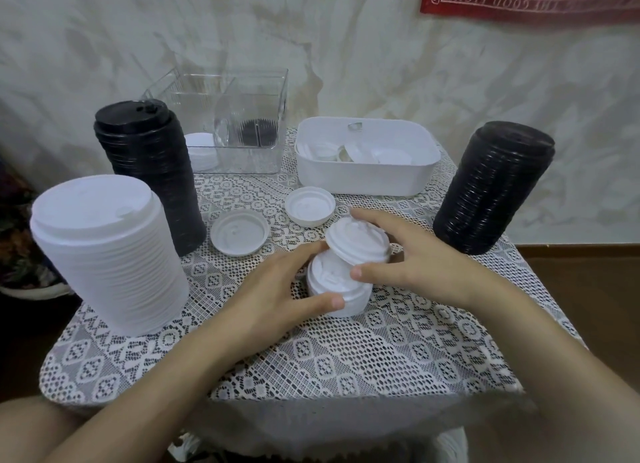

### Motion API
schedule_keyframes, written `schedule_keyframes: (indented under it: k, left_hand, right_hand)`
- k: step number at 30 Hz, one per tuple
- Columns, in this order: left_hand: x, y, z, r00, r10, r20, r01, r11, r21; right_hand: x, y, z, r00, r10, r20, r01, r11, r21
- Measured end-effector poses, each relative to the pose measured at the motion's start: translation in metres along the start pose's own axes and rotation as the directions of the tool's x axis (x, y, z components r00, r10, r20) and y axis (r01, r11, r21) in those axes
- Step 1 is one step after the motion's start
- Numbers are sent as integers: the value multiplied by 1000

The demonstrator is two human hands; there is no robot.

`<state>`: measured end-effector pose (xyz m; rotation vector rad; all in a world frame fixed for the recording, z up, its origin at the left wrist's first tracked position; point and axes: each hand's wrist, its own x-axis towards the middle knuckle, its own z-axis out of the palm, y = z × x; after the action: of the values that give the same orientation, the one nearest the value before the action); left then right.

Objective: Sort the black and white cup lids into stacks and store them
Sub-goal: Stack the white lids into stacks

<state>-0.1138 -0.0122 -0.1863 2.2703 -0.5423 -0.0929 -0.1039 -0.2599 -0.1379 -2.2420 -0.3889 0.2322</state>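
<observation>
A short stack of white lids (337, 289) stands on the lace cloth at the table's middle. My left hand (277, 289) grips it from the left, thumb on its front. My right hand (412, 258) holds a small bunch of white lids (356, 242), tilted, just over that stack. Two single white lids (240, 232) (309, 210) lie upside down behind. A tall white stack (110, 254) stands front left. One tall black stack (152, 171) stands behind it and another black stack (491, 189) at the right.
A clear divided box (221, 116) at the back holds a few white and black lids. A white tub (367, 171) beside it holds loose white lids. The lace-covered table (346, 358) is small, and the tall stacks stand near its side edges. A wall rises behind.
</observation>
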Motion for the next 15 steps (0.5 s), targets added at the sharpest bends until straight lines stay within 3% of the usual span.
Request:
schedule_keyframes:
  k: [9,15]
  left_hand:
    - [-1,1,0,997,-46,63,37,990,137]
    - [-3,2,2,999,-24,30,21,995,94]
  right_hand:
    - [-4,-2,2,999,-14,50,17,998,-65]
    - [-7,-8,3,995,-23,95,33,993,-112]
